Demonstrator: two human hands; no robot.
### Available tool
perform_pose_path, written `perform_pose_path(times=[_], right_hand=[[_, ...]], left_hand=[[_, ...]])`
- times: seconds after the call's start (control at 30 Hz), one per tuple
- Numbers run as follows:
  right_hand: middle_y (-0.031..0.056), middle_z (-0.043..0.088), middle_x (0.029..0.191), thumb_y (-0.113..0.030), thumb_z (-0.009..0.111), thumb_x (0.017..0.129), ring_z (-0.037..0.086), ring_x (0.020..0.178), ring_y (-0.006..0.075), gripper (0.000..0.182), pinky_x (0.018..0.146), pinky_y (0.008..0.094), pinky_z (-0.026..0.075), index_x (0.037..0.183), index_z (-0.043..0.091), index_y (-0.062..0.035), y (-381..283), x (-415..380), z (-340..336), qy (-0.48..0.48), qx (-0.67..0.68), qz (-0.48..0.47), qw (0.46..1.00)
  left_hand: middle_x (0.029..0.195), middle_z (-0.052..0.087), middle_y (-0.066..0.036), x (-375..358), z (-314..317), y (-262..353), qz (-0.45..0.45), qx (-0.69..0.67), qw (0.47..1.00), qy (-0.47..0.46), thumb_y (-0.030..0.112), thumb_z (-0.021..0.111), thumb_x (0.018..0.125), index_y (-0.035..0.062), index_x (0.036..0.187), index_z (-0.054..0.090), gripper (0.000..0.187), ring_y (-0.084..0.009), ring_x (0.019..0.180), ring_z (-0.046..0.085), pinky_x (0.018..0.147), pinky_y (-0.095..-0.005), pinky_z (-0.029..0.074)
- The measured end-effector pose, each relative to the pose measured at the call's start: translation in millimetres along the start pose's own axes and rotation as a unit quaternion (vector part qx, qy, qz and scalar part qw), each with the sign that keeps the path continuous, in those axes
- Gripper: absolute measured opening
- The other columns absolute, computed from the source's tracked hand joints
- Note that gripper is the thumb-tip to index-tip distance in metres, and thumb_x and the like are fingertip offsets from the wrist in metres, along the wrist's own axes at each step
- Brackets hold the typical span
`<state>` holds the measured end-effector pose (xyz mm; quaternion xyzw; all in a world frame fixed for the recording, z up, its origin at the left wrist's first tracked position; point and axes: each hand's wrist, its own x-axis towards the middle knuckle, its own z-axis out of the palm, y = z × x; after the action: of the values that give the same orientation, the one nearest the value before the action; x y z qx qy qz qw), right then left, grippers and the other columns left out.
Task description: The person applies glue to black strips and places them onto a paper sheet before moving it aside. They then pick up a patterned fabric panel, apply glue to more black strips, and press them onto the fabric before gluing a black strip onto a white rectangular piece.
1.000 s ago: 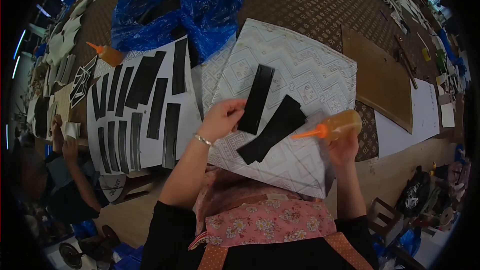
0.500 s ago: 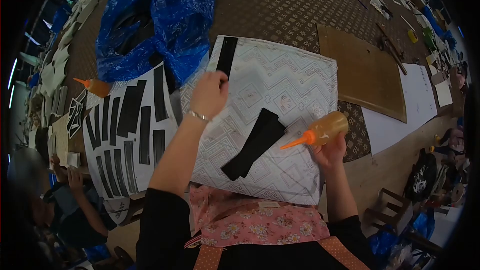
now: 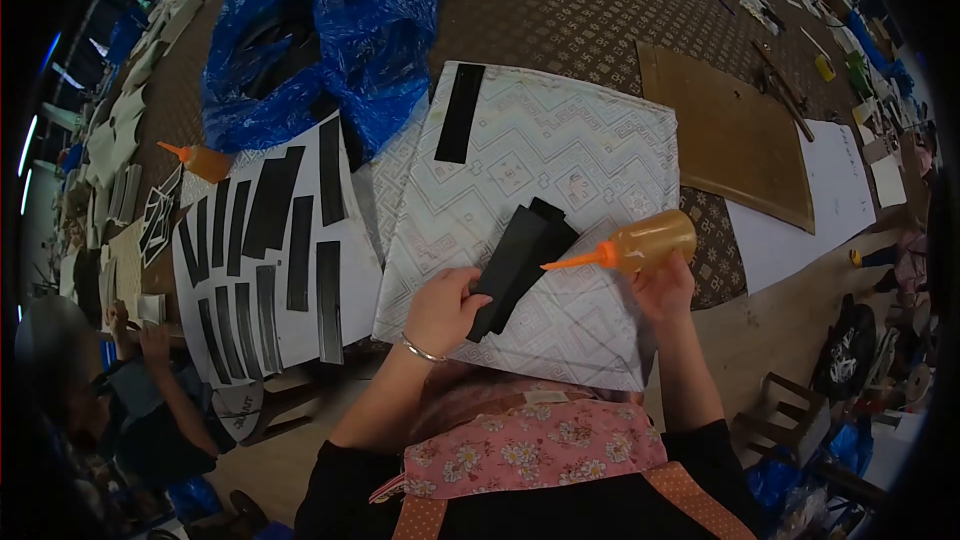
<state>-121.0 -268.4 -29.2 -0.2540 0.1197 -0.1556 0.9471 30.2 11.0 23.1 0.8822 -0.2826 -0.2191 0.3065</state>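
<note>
My left hand pinches the lower left edge of the top strip in a pile of black strips lying on a white patterned board. In my right hand is a glue bottle with amber contents, tilted so that its orange nozzle points left over the pile. A single black strip lies flat near the board's upper left corner, apart from both hands.
Several black strips lie on a white sheet at the left. Behind it are a second glue bottle and a blue plastic bag. A brown board lies right. A co-worker's arm shows at lower left.
My left hand has left the upper strip and come down to the pile, where the top strip has shifted. The bottle in my right hand has moved slightly left and up.
</note>
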Motion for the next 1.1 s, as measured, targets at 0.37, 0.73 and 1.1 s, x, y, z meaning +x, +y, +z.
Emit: perform_pose_path(times=[0.37,0.73,1.1], right_hand=[[0.0086,0.049,0.12,-0.021,0.054,0.086,0.048,0.112,0.0221,0.043,0.093,0.0378,0.041,0.123,0.04,-0.0046,3.8,14.3,39.8,-0.03,-0.175,-0.127,0.976],[0.0081,0.05,0.118,-0.021,0.053,0.087,0.051,0.108,0.0215,0.04,0.089,0.0363,0.044,0.121,0.041,-0.0045,13.7,17.0,49.0,0.011,-0.167,-0.126,0.978],[0.0093,0.05,0.112,-0.006,0.054,0.085,0.052,0.103,0.0213,0.04,0.088,0.0367,0.045,0.121,0.035,-0.006,16.9,31.7,42.3,0.075,-0.172,-0.145,0.972]], left_hand=[[0.072,0.062,-0.011,-7.4,8.5,-31.7,-0.019,-0.214,0.975,0.055,0.009,0.061,0.078,-0.0017,0.092,0.06,0.018,-0.0145,0.064,0.059,0.061,-0.025,0.046],[0.088,0.059,0.001,-4.3,-4.9,-40.6,-0.12,-0.413,0.897,-0.103,0.002,0.055,0.08,0.0037,0.115,0.052,0.036,-0.0053,0.065,0.053,0.055,-0.0183,0.043],[0.091,0.06,0.0,-4.0,-3.7,-48.0,-0.146,-0.461,0.863,-0.147,-0.001,0.051,0.079,0.0048,0.119,0.05,0.04,-0.0047,0.069,0.056,0.053,-0.0169,0.044]])
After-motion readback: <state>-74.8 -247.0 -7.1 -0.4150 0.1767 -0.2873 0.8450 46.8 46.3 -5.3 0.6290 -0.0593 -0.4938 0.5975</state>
